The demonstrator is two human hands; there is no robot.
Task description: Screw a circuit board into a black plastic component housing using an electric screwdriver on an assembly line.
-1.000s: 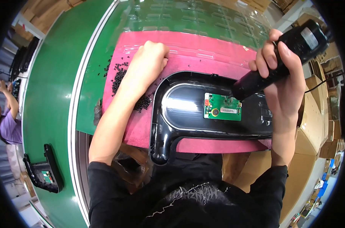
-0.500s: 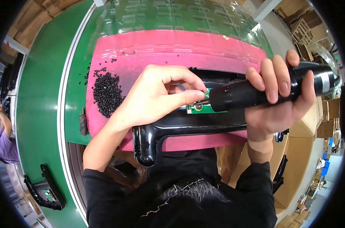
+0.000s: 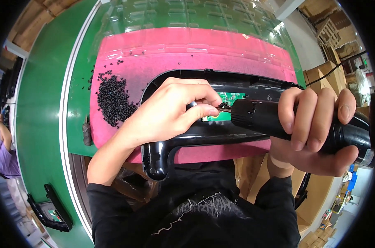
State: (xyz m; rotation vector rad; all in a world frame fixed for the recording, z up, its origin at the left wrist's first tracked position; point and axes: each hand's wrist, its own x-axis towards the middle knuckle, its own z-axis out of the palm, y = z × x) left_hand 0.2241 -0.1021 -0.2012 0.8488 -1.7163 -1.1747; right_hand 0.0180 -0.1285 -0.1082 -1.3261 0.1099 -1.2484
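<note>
My right hand [image 3: 315, 128] is wrapped round a thick black electric screwdriver [image 3: 262, 118], held almost level with its bit pointing left. Thumb and forefinger of my left hand [image 3: 173, 107] are pinched together at the bit's tip. Small black screws [image 3: 224, 105] show at these fingertips; how many is hidden. Below both hands lies a glossy black plastic housing [image 3: 212, 136] with a handle-like arm [image 3: 155, 161] at its near left. A green circuit board [image 3: 233, 98] sits inside it, partly covered by my left hand and the screwdriver.
A heap of small black screws [image 3: 114, 99] lies on the pink mat [image 3: 162, 62], left of the housing. Clear plastic trays [image 3: 187, 25] cover the far side. Another black housing [image 3: 51, 213] rests on the green table at left. Cardboard boxes [image 3: 323, 194] stand at right.
My right hand and the screwdriver's rear end have swung right and toward me. The bit remains at my left fingertips, which stay pinched. More of the housing's far edge now shows.
</note>
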